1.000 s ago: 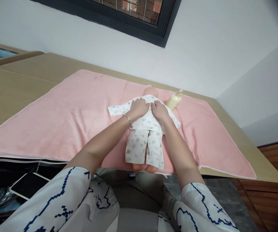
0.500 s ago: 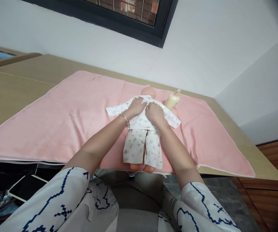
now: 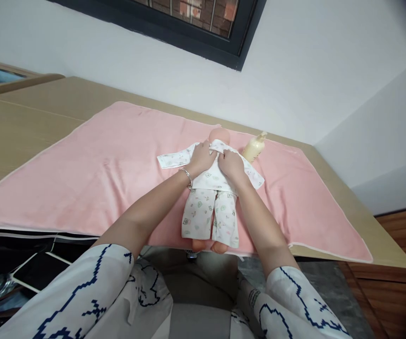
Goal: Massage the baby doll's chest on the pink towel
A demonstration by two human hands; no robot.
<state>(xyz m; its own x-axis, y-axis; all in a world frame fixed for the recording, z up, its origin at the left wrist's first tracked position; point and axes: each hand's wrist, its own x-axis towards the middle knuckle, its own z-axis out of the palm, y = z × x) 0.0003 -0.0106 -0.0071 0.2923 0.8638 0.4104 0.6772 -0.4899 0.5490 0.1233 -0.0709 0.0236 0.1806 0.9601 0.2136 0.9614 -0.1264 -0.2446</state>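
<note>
Both hands lie side by side on the chest of the doll (image 3: 210,189), which is on its back on the pink towel (image 3: 100,165), feet at the near edge. Left hand (image 3: 203,157) and right hand (image 3: 231,165) keep their fingers close together on the printed top (image 3: 208,178) by the collar; whether they pinch cloth cannot be told. A cream bottle (image 3: 255,147) is just beside the head, contents unseen. The doll's face is hidden.

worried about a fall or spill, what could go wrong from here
The doll in white printed baby clothes lies with its bare feet at the near edge of the pink towel; a tug from the left hand or right hand at its neckline might slide it off.
The cream pump bottle sits close by the doll's sleeve and could get knocked.
</note>
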